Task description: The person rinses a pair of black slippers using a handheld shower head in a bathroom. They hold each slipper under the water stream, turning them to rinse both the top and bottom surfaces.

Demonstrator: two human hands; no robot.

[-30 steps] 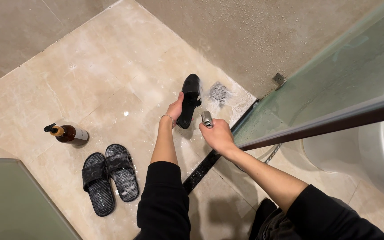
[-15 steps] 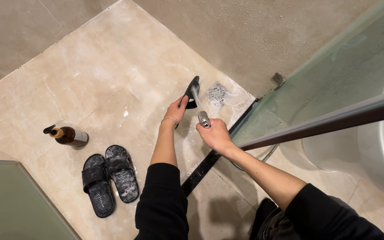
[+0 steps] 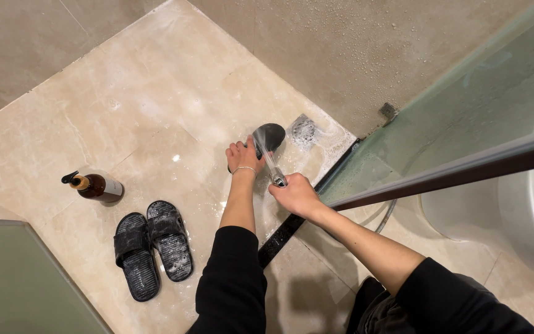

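Black sleeves lead to our hands over the wet marble floor (image 3: 94,124): our right hand (image 3: 296,195) is closed around a sprayer (image 3: 277,179), jetting water on a dark slipper (image 3: 267,137) that our left hand (image 3: 244,156) grips, beside the drain (image 3: 305,129).

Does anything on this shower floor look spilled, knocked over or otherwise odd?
Yes: the brown pump bottle lies on its side on the wet beige stone floor instead of standing. Near it a pair of black slippers sits soapy. The left hand holds a third black slipper under the right hand's spray.
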